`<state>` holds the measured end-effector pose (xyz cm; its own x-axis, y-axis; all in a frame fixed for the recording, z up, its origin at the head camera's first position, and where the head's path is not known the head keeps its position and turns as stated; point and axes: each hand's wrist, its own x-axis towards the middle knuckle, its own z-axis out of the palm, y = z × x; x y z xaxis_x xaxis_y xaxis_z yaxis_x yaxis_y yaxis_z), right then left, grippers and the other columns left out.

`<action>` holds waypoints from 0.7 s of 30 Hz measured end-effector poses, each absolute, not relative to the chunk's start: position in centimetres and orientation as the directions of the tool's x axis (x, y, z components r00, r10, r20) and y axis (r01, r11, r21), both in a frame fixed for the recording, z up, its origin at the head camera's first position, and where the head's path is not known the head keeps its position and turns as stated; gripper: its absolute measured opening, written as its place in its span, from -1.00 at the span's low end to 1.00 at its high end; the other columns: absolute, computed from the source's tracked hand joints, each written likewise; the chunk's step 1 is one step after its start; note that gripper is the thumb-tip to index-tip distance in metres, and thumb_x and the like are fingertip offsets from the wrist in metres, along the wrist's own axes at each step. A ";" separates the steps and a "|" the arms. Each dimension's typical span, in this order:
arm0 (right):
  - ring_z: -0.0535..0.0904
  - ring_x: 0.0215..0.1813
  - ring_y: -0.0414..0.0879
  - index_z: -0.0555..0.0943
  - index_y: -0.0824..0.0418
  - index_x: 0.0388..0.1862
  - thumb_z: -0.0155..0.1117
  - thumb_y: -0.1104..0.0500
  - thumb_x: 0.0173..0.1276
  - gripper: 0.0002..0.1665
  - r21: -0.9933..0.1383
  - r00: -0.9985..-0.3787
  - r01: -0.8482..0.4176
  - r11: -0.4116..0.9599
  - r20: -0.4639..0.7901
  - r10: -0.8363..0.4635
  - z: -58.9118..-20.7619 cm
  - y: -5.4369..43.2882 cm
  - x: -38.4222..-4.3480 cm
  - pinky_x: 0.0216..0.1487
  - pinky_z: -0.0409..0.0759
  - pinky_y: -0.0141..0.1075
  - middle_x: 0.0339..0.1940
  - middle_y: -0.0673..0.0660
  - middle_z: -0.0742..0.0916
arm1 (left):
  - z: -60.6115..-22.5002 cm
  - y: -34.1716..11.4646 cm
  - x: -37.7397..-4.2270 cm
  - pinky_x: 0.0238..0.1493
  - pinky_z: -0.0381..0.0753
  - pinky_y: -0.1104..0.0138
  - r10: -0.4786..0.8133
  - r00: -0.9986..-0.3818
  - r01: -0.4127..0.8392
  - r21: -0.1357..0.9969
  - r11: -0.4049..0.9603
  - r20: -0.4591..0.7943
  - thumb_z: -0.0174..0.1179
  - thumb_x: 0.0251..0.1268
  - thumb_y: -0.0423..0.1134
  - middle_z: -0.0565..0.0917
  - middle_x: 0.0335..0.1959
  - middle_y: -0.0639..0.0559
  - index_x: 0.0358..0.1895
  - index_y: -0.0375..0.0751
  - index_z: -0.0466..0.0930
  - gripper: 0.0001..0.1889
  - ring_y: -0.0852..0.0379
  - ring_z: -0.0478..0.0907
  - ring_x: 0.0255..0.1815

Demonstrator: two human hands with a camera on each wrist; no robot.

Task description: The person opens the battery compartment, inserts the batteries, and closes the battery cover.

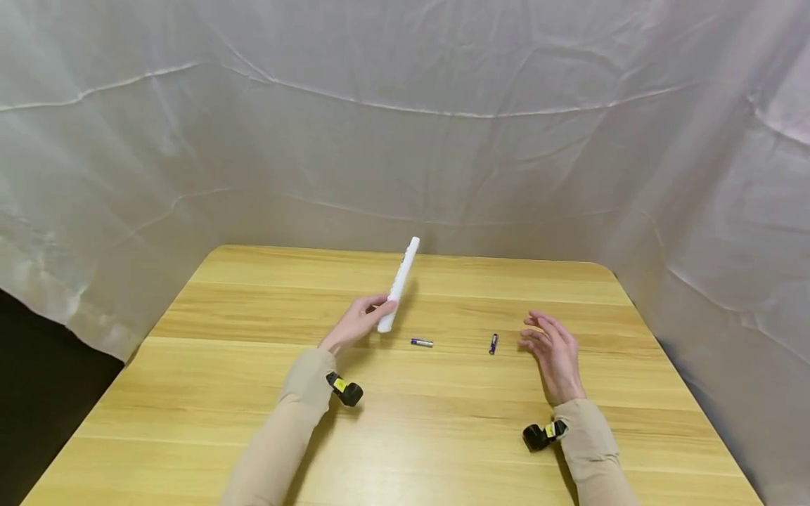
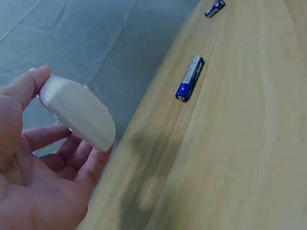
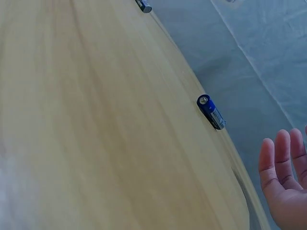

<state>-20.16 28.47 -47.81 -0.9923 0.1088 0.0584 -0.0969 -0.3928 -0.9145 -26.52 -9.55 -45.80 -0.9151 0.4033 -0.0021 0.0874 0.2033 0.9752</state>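
My left hand [image 1: 359,322] grips a slim white remote control [image 1: 400,282] near its lower end, thumb on one side and fingers on the other. Small buttons show along one long face, and the remote is raised over the table, tilted. In the left wrist view its rounded end [image 2: 79,112] faces the camera. Right of it a blue and silver battery [image 1: 422,343] lies on the table. A second battery [image 1: 493,344] lies farther right, turned the other way. Beside that one my right hand [image 1: 557,355] is held with relaxed fingers and nothing in them.
The wooden table [image 1: 436,429] has rounded far corners. Grey-white curtains [image 1: 405,154] hang behind it and on both sides. Each sleeved wrist carries a small black camera, one on the left [image 1: 344,390] and one on the right [image 1: 543,436].
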 end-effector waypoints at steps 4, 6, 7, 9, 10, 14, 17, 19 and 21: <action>0.70 -0.21 -0.14 0.60 0.29 0.17 0.10 0.11 0.59 -0.65 -0.912 -0.992 -0.092 -0.401 0.049 0.117 -47.6 28.2 -20.2 -0.13 0.77 -0.29 -0.11 0.02 0.75 | -46.0 -9.8 -25.8 0.10 0.61 0.34 0.419 -0.907 0.131 0.972 0.193 0.039 -0.01 0.60 -0.14 0.56 0.22 -0.47 0.41 -0.42 0.36 -0.49 0.09 0.58 0.02; 0.69 -0.24 -0.14 0.62 0.30 0.15 0.12 0.12 0.58 -0.66 -0.907 -0.991 -0.091 -0.410 0.044 0.123 -47.5 28.0 -20.3 -0.15 0.77 -0.30 -0.14 0.03 0.75 | -46.1 -9.9 -25.4 0.20 0.61 0.25 0.423 -0.905 0.127 0.976 0.178 0.040 -0.04 0.61 -0.14 0.53 0.27 -0.46 0.42 -0.42 0.33 -0.49 0.00 0.58 0.10; 0.69 -0.25 -0.14 0.63 0.30 0.13 0.13 0.12 0.57 -0.67 -0.907 -0.991 -0.089 -0.412 0.041 0.124 -47.4 27.9 -20.3 -0.16 0.77 -0.30 -0.16 0.03 0.75 | -46.1 -10.0 -25.2 0.26 0.60 0.19 0.424 -0.905 0.123 0.978 0.170 0.040 -0.05 0.62 -0.14 0.53 0.28 -0.45 0.43 -0.42 0.32 -0.49 -0.04 0.57 0.15; 0.68 -0.27 -0.15 0.65 0.28 0.08 0.16 0.12 0.56 -0.70 -0.906 -0.992 -0.083 -0.415 0.034 0.124 -47.3 27.6 -20.4 -0.18 0.77 -0.32 -0.18 0.02 0.74 | -46.2 -10.1 -24.8 0.34 0.56 0.11 0.427 -0.903 0.118 0.981 0.155 0.041 -0.07 0.63 -0.14 0.50 0.33 -0.44 0.45 -0.43 0.29 -0.47 -0.11 0.55 0.23; 0.68 -0.28 -0.15 0.65 0.29 0.08 0.17 0.12 0.55 -0.70 -0.905 -0.992 -0.082 -0.417 0.034 0.120 -47.2 27.5 -20.4 -0.18 0.77 -0.32 -0.19 0.02 0.74 | -46.2 -10.2 -24.6 0.37 0.55 0.07 0.429 -0.902 0.114 0.983 0.147 0.040 -0.08 0.63 -0.13 0.49 0.34 -0.44 0.46 -0.43 0.27 -0.47 -0.14 0.53 0.26; 0.66 -0.29 -0.15 0.62 0.34 0.09 0.18 0.12 0.54 -0.66 -0.911 -0.993 -0.081 -0.405 0.039 0.112 -46.8 26.9 -20.4 -0.22 0.76 -0.34 -0.21 0.02 0.74 | -46.6 -10.3 -23.9 0.40 0.53 0.03 0.442 -0.896 0.095 0.991 0.098 0.042 -0.08 0.63 -0.11 0.47 0.35 -0.43 0.48 -0.42 0.23 -0.44 -0.14 0.52 0.28; 0.65 -0.31 -0.14 0.60 0.40 0.10 0.20 0.13 0.53 -0.63 -0.919 -0.991 -0.103 -0.380 0.061 0.120 -46.5 26.5 -20.5 -0.25 0.75 -0.33 -0.23 0.03 0.75 | -46.8 -10.3 -23.3 0.40 0.53 0.03 0.457 -0.889 0.055 0.998 0.043 0.029 -0.07 0.62 -0.10 0.45 0.36 -0.44 0.50 -0.41 0.19 -0.42 -0.10 0.53 0.27; 0.65 -0.34 -0.14 0.62 0.42 0.07 0.19 0.15 0.54 -0.65 -0.923 -0.989 -0.127 -0.364 0.088 0.121 -46.3 26.2 -20.5 -0.27 0.74 -0.32 -0.26 0.04 0.75 | -47.1 -10.3 -23.0 0.41 0.52 0.03 0.471 -0.882 0.018 1.000 -0.006 0.018 -0.06 0.62 -0.09 0.41 0.39 -0.44 0.52 -0.40 0.16 -0.40 -0.05 0.53 0.26; 0.65 -0.36 -0.14 0.65 0.41 0.02 0.17 0.18 0.55 -0.69 -0.928 -0.986 -0.154 -0.340 0.120 0.118 -46.1 25.9 -20.5 -0.29 0.73 -0.32 -0.30 0.05 0.75 | -47.3 -10.2 -22.7 0.44 0.50 0.05 0.487 -0.873 -0.007 0.999 -0.050 0.018 -0.06 0.61 -0.09 0.36 0.42 -0.45 0.53 -0.41 0.11 -0.38 -0.03 0.52 0.28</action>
